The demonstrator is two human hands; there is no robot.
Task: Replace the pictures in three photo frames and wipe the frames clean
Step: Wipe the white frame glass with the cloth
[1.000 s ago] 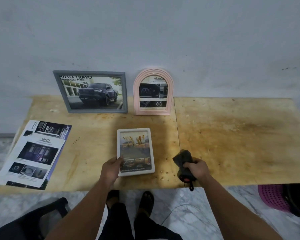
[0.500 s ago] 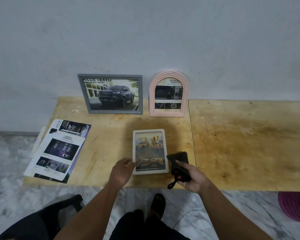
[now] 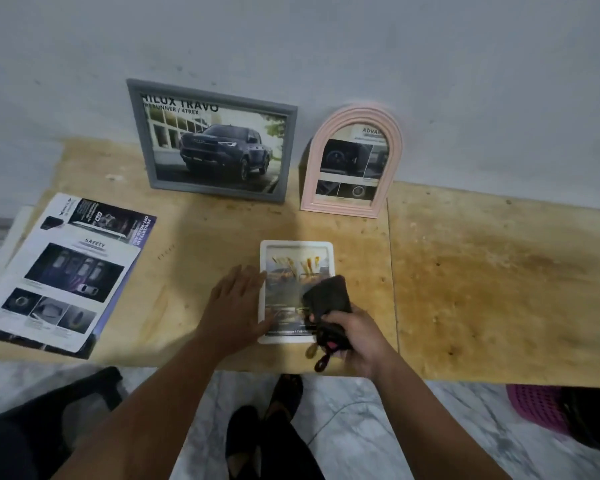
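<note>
The left hand (image 3: 234,304) lies flat, fingers straight, palm down; the right hand (image 3: 355,336) is curled tight around a dark cloth (image 3: 328,297); both forearms reach forward.

Surroundings of the work surface, seen from the head camera.
A stained plywood tabletop (image 3: 482,271), made of two boards butted along a seam, stands against a grey wall (image 3: 326,39). Below its front edge lies a marbled floor (image 3: 378,427). A black chair (image 3: 49,420) shows at lower left; a magenta perforated basket (image 3: 537,407) sits on the floor at lower right.
</note>
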